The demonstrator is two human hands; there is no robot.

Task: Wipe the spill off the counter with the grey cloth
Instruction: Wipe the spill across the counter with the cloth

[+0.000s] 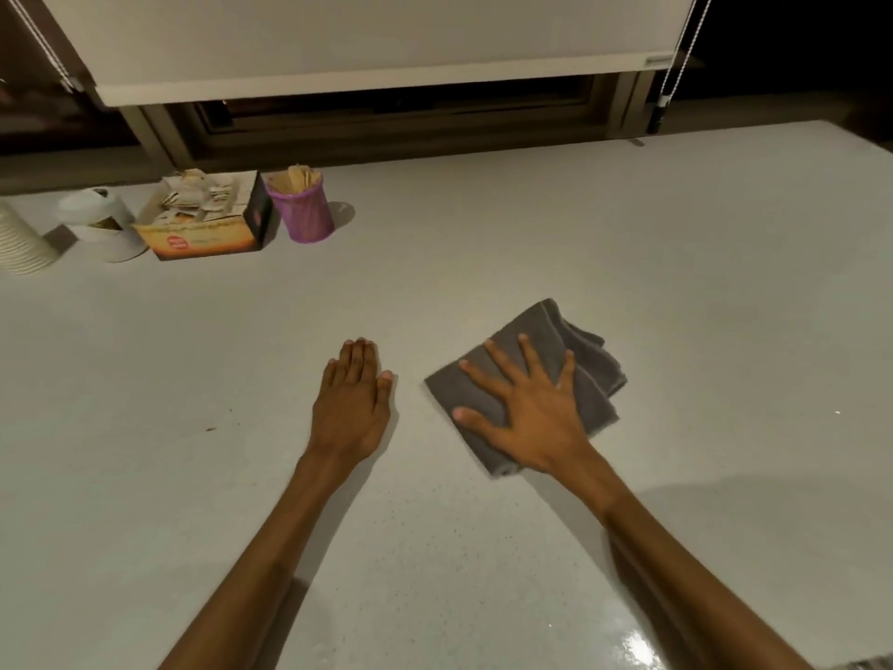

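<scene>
- Your two bare forearms reach in from the near edge over the pale speckled stone counter (628,244).
- Your right hand (526,408) presses flat, fingers spread wide, on the folded grey terry cloth (575,350), which lies right of centre on the counter.
- Your left hand (350,403) lies palm-down just left of the cloth, fingers together, holding nothing.
- Far left stand a purple mesh cup of wooden sticks (302,205) and an open cardboard box of sachets (208,220).
</scene>
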